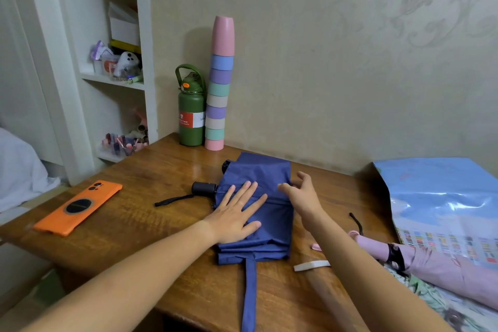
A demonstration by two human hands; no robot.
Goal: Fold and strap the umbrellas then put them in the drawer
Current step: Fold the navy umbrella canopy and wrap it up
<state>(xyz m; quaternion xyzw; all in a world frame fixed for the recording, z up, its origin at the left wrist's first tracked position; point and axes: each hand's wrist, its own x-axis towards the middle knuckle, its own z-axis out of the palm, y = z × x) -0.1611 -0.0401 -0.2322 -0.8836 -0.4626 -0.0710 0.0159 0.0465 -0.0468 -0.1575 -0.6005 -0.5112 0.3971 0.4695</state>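
From the head camera I see the blue umbrella (258, 213) lying collapsed on the wooden table (151, 170), its canopy pressed into a flat, roughly rectangular bundle near the middle of the tabletop. Its long axis runs from near-right to far-left: the black handle (204, 188) sticks out at the far-left end, pointing toward the phone side of the table, with a black wrist cord (173, 200) trailing off it across the wood. The blue strap (249, 296) hangs loose from the near edge of the bundle and runs straight toward me, past the table edge. My left hand (237, 213) lies palm down on the canopy with fingers straight and spread, pressing the fabric flat; it grips nothing. My right hand (301, 191) hovers at the right side of the bundle, fingers loosely open and slightly bent, the fingertips at or just above the fabric's fold; I cannot tell whether they touch it, and it holds nothing. A pink umbrella (436, 264) lies at the right edge of the table, partly over patterned cloth, its long axis running from the table toward the near right, well apart from the blue one; a white strap (311, 265) lies on the wood beside my right forearm. An orange phone (79, 207) lies flat at the left of the table. Against the wall stand a green bottle (192, 116) and, touching it, a stack of cups (219, 89). A light blue bag (442, 197) sits at the right.
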